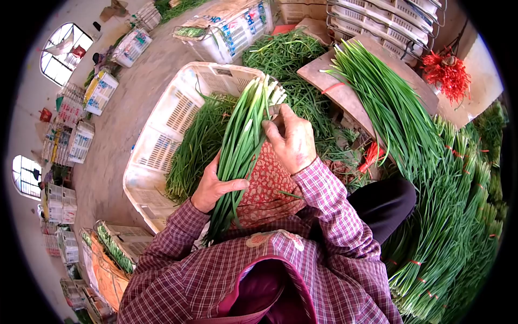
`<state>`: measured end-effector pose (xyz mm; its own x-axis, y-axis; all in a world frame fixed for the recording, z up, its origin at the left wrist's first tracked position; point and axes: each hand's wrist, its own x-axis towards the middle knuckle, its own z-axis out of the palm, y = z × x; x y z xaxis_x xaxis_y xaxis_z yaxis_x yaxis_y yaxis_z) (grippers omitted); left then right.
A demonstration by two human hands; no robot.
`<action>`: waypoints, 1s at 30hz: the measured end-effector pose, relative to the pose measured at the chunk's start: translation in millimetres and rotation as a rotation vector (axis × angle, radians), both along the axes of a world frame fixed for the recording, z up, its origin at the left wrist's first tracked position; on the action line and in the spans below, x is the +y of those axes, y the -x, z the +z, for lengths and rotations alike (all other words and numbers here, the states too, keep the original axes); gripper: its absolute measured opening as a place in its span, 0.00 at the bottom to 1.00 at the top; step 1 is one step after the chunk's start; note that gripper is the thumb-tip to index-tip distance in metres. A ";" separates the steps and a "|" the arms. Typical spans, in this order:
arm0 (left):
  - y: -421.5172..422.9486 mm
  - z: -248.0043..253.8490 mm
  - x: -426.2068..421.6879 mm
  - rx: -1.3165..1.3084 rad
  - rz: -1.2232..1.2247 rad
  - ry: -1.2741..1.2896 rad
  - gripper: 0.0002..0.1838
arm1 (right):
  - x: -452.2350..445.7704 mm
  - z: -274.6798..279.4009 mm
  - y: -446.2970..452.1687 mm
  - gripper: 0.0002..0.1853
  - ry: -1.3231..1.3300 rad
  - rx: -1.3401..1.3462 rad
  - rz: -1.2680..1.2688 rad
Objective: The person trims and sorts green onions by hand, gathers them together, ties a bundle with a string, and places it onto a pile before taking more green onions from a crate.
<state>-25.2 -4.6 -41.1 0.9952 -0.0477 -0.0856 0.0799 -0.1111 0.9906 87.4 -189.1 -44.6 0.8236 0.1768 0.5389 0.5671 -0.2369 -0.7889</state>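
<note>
A bunch of garlic chives (241,132) slants upward in front of me, white stem ends at the top and green leaves hanging down. My left hand (217,186) is closed around its lower part, thumb across the front. At the white ends, my right hand (294,139) is closed, thumb and forefinger pinching at the bunch's right edge, where a thin stem runs to the fingertips. Something dark covers part of a finger there. Behind the bunch, a white plastic crate (156,146) holds more loose chives (197,146). A red patterned cloth (272,189) covers my lap.
On a board (324,81) at right lies a larger chive bundle (383,102). Red ties (371,156) lie below it; more red ties (448,73) hang above. Tied chives (442,232) pile up on my right. Stacked crates (383,24) stand behind; loose chives (286,54) cover the floor.
</note>
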 end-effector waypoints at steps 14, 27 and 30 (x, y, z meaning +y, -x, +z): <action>10.2 -4.1 18.9 0.063 0.018 0.020 0.37 | -123.2 -45.5 -86.1 0.06 0.477 -0.036 -0.571; 6.6 -12.0 18.3 -0.124 0.040 -0.294 0.52 | 14.5 -1.0 4.1 0.18 0.109 0.028 0.086; 11.8 -18.7 24.8 -0.110 0.011 -0.107 0.48 | 0.4 -13.1 -21.5 0.04 0.158 -0.220 -0.065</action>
<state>-37.0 20.2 -59.8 0.9993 -0.0332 0.0196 -0.0263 -0.2160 0.9760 108.8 -188.6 -57.7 0.7026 0.2231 0.6757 0.6998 -0.3890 -0.5992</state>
